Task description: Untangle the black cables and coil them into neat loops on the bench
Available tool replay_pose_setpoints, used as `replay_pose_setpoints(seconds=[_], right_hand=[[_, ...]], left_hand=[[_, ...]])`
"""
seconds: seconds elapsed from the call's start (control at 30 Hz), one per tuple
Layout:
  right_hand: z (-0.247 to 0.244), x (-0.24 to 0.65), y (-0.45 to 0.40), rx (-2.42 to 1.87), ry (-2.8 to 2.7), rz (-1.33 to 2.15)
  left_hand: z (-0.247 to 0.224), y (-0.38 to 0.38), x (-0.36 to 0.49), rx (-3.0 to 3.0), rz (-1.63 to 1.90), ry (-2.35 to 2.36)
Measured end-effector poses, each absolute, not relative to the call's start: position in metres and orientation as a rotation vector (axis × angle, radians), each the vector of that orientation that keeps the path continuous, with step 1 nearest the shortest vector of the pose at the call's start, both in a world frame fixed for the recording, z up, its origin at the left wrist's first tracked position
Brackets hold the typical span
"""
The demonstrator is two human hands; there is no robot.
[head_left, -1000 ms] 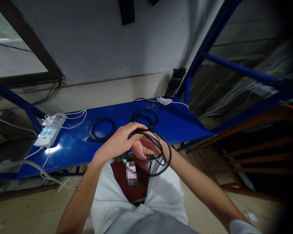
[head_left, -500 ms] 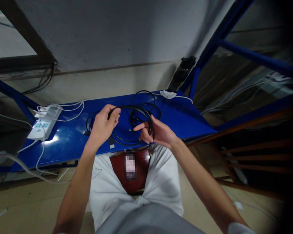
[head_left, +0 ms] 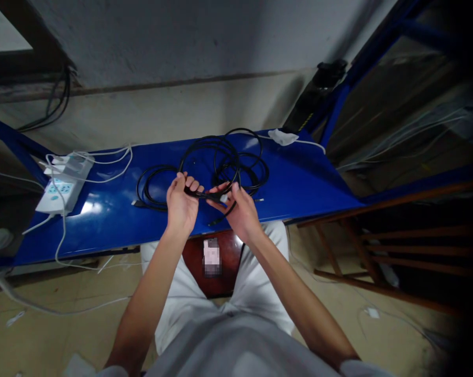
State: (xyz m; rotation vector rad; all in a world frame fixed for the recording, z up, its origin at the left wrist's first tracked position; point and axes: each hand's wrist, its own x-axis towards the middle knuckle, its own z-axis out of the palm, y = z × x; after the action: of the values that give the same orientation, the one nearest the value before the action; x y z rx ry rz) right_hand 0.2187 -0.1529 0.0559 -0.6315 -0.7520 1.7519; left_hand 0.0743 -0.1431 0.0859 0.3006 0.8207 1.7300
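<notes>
A coiled black cable (head_left: 209,140) is held between my two hands above the blue table (head_left: 114,220). My left hand (head_left: 182,201) has its fingers wrapped round the near side of the coil. With thumb and fingers, my right hand (head_left: 238,207) grips the coil's right part, close to a connector with a light tip; a short cable end hangs below it. Another black cable coil (head_left: 153,170) lies on the table to the left, with a plug (head_left: 136,203) at its end. Behind my right hand rests a third black coil (head_left: 260,180).
A white power strip (head_left: 59,188) with white cords sits at the table's left end. A white crumpled piece (head_left: 283,137) and a black bottle (head_left: 315,97) are at the back right. A brown seat (head_left: 193,262) with a blurred item shows between my legs. A wooden chair (head_left: 417,246) stands at right.
My hands have come closer together at the near side of the coil, which now stands up behind them. My right hand has closed on the cable near its connector. The view has shifted slightly.
</notes>
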Motion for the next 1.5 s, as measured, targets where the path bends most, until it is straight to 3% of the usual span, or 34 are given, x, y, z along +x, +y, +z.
replay_pose_setpoints(seconds=[0.17, 0.43, 0.67, 1.0, 1.27, 1.5], right_hand=[[0.041, 0.198, -0.163, -0.598, -0.611, 1.594], [0.022, 0.192, -0.165, -0.76, -0.434, 1.447], [0.042, 0.207, -0.164, -0.677, -0.4, 1.508], [0.038, 0.215, -0.186, -0.599, -0.285, 1.779], [0.053, 0.216, -0.192, -0.503, -0.044, 1.832], [0.044, 0.189, -0.19, -0.454, -0.194, 1.923]], left_hand=[[0.055, -0.155, 0.101, 0.386, 1.752, 0.982], [0.034, -0.197, 0.086, 1.468, 1.42, 1.38], [0.025, -0.231, 0.059, 1.671, 0.799, 1.194], [0.029, -0.231, 0.027, 1.275, 1.198, 1.196], [0.026, -0.246, 0.073, 0.483, 1.541, 1.015], [0.045, -0.236, 0.089, 0.242, 1.822, 0.893]])
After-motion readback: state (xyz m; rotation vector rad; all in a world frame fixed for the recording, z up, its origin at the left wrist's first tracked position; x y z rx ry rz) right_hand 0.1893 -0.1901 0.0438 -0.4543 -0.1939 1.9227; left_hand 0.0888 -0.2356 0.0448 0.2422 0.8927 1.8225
